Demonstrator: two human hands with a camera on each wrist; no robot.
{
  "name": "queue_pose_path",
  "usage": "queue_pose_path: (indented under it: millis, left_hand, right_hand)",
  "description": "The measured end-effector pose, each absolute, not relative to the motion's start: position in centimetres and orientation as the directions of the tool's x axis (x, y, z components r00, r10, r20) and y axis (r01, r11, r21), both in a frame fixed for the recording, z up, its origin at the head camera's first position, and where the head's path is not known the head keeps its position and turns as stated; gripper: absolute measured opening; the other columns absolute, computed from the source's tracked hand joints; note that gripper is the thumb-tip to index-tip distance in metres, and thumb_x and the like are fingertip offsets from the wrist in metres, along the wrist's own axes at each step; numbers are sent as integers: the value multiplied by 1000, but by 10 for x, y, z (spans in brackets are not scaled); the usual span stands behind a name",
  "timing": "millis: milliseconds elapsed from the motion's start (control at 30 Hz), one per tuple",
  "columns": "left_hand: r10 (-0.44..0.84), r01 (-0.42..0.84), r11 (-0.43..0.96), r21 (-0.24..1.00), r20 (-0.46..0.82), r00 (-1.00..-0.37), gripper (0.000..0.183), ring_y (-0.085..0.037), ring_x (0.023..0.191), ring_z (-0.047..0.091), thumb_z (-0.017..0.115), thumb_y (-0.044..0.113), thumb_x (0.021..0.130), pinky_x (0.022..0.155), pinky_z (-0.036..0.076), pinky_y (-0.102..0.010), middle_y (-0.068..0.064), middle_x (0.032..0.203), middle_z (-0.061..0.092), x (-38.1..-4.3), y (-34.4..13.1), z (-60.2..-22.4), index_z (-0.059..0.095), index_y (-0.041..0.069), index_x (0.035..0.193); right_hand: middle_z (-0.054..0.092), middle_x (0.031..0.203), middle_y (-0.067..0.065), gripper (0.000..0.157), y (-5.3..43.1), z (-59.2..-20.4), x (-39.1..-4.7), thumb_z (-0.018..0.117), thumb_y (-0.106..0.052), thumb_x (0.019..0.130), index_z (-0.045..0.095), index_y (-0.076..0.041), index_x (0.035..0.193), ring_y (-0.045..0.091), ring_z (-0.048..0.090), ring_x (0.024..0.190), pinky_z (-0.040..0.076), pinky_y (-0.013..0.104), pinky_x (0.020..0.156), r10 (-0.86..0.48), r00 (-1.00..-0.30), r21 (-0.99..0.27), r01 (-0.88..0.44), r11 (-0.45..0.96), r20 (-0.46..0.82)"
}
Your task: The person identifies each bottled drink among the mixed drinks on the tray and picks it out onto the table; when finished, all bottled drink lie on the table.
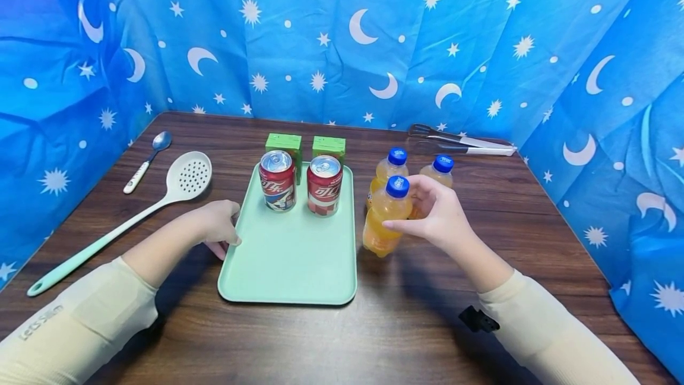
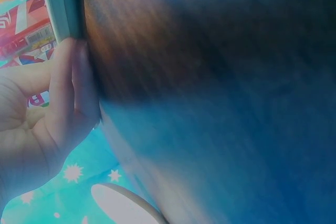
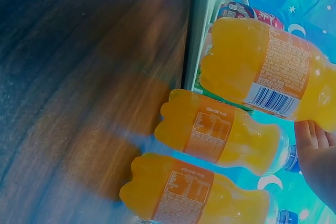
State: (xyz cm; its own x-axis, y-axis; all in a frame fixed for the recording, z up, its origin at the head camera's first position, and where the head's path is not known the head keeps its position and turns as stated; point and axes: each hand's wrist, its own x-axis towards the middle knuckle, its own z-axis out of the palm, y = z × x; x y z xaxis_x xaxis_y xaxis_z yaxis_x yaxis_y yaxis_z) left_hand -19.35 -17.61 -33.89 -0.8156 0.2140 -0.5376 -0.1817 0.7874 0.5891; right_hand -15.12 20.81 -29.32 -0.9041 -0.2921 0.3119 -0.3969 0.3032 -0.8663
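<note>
My left hand [image 1: 218, 227] grips the left edge of the pale green tray [image 1: 283, 266], thumb at the rim; in the left wrist view its fingers [image 2: 63, 85] meet the tray's side. Two red soda cans [image 1: 277, 186] stand upright on the tray's far half, with two green cartons [image 1: 328, 146] just behind them. To the right of the tray, my right hand [image 1: 435, 212] holds an orange soda bottle [image 1: 382, 227] with a blue cap. In the right wrist view this bottle [image 3: 252, 66] is raised off the table. Two similar bottles [image 3: 207, 129] stand behind it.
At the left lie a white slotted ladle [image 1: 187, 178] with a green handle and a small spoon [image 1: 149, 159]. Tongs [image 1: 465, 141] lie at the back right. A blue star-patterned curtain [image 1: 320, 34] borders the wooden table [image 1: 267, 343] at the back and sides.
</note>
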Motion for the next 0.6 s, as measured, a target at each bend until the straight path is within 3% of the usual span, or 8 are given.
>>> queue_pose_path:
  millis: [600]
  left_hand:
    - [221, -170, 790, 590, -531, -818, 43, -24, 62, 64, 64, -5, 81, 54, 60, -34, -22, 86, 55, -193, -176, -339, 39, -12, 115]
  right_hand:
    - [62, 112, 10, 56, 215, -295, -148, 82, 5, 65, 54, 1, 114, 21, 60, 106, 52, 30, 90, -329, -896, -890, -386, 243, 298]
